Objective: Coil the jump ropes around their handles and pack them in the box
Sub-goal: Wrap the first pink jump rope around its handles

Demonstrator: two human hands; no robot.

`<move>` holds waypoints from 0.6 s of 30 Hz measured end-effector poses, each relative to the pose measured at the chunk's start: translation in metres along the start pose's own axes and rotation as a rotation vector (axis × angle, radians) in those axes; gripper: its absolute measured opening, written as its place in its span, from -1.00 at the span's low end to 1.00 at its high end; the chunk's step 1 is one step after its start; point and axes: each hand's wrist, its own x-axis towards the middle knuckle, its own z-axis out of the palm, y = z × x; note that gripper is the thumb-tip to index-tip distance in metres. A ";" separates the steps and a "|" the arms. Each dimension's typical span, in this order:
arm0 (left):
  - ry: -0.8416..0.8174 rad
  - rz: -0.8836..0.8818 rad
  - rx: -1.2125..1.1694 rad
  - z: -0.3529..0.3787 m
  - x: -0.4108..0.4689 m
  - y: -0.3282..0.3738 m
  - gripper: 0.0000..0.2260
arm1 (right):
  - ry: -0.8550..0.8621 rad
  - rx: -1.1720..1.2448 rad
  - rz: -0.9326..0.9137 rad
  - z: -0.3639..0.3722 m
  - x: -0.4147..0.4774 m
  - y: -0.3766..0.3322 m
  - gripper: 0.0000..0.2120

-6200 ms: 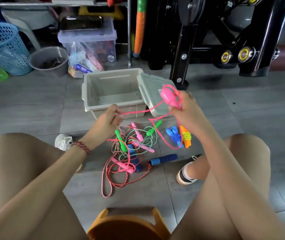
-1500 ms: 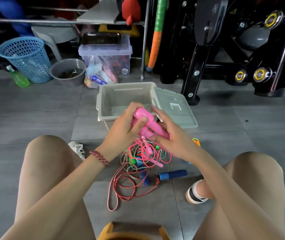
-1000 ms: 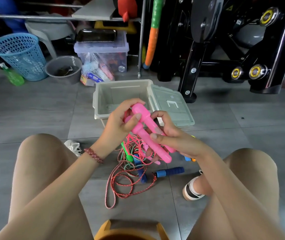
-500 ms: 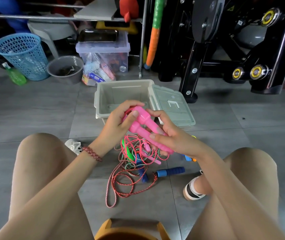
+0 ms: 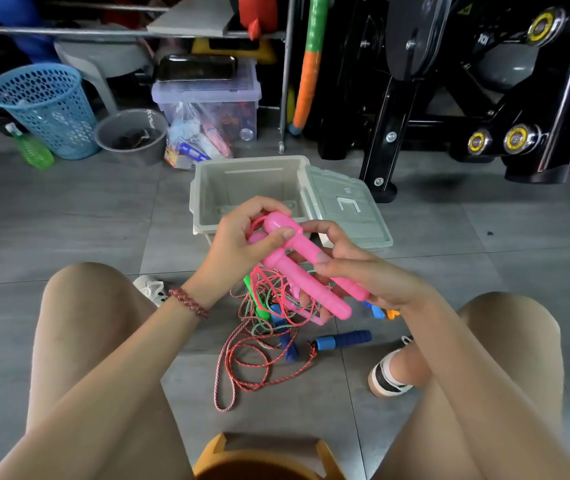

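Note:
Two pink jump-rope handles (image 5: 306, 268) lie side by side between my hands, above the floor. My left hand (image 5: 238, 247) grips their thick upper ends and pinches the pink rope there. My right hand (image 5: 363, 271) holds the lower halves of the handles. The pink rope (image 5: 276, 289) hangs in loose loops below. The open grey box (image 5: 242, 194) stands on the floor just beyond my hands, with nothing visible inside it, and its lid (image 5: 342, 211) lies folded out to the right. A tangle of other jump ropes (image 5: 259, 341) lies on the tiles below.
A blue foam handle (image 5: 342, 339), green handle (image 5: 255, 299) and blue and orange handles (image 5: 380, 311) lie among the ropes. Black gym machine (image 5: 449, 98) stands back right. Blue basket (image 5: 44, 109), grey bucket (image 5: 131, 136) and clear storage bin (image 5: 207, 98) line the back left. Orange stool (image 5: 266, 459) sits under me.
Since six seconds ago both pink handles have been brought together in my hands. In the last second the hands shifted only slightly; the pink rope loops hang lower.

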 end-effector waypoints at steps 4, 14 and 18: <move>-0.019 0.012 -0.028 0.000 0.002 -0.001 -0.80 | -0.062 0.021 -0.008 -0.004 -0.003 -0.001 -0.49; -0.013 0.014 0.014 -0.001 0.001 -0.004 -0.78 | 0.042 -0.245 -0.047 -0.002 -0.001 0.005 -0.42; -0.009 0.031 0.031 0.000 0.002 -0.005 -0.81 | 0.101 -0.310 -0.071 0.000 0.002 0.007 -0.53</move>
